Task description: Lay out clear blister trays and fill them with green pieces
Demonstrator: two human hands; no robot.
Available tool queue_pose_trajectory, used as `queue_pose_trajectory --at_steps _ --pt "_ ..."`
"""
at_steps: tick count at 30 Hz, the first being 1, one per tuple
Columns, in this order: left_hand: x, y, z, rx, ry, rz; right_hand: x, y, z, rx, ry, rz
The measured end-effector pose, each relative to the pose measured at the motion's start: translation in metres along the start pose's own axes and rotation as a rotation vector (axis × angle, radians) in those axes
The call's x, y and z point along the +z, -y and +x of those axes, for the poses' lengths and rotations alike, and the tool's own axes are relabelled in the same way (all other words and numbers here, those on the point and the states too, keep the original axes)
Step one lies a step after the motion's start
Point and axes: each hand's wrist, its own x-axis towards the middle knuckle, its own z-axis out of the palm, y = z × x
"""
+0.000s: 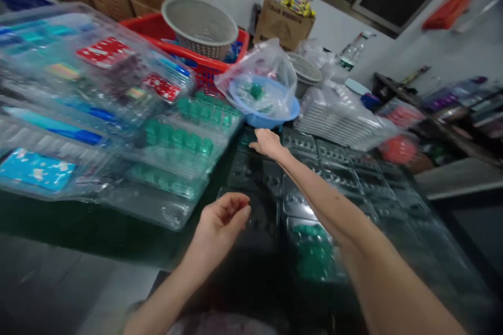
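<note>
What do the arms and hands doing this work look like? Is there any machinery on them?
No machinery or cables show. The left hand and right hand wear no gloves; no sleeves appear. A small spot marks the right forearm. I see no watch or bracelet.

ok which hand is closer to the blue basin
Right. The right hand is reaching close to the near side of the blue basin; the left hand is farther from it, nearer the person's body.

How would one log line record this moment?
left hand: half curled; right hand: near blue basin; clear trays: some hold green pieces
</note>
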Motion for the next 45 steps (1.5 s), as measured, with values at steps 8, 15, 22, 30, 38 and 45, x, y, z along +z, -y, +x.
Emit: queue_pose_trajectory --at_steps 8,15,22,30,38,45 --pt "0.039 0.012 -0.009 0.212 0.196 0.235 -0.044 -0.072 -0.178 -0.154 -0.211 0.362" --pt "0.079 0.02 -0.004 0.553 0.255 0.535 -0.007 -0.094 -0.255 0.045 0.082 0.109" --pt "0.082 0.022 0.0 0.568 0.194 0.589 0.012 -0.1 -0.248 0.035 0.015 0.17" --pt "0.103 0.027 0.011 0.583 0.258 0.734 0.024 -0.111 -0.252 0.074 -0.072 0.337" --pt "0.098 0.031 0.009 0.583 0.223 0.766 0.022 -0.08 -0.252 0.089 -0.091 0.08" --pt "0.095 0.026 0.013 0.456 0.235 0.478 0.021 -0.086 -0.252 0.105 -0.105 0.6"
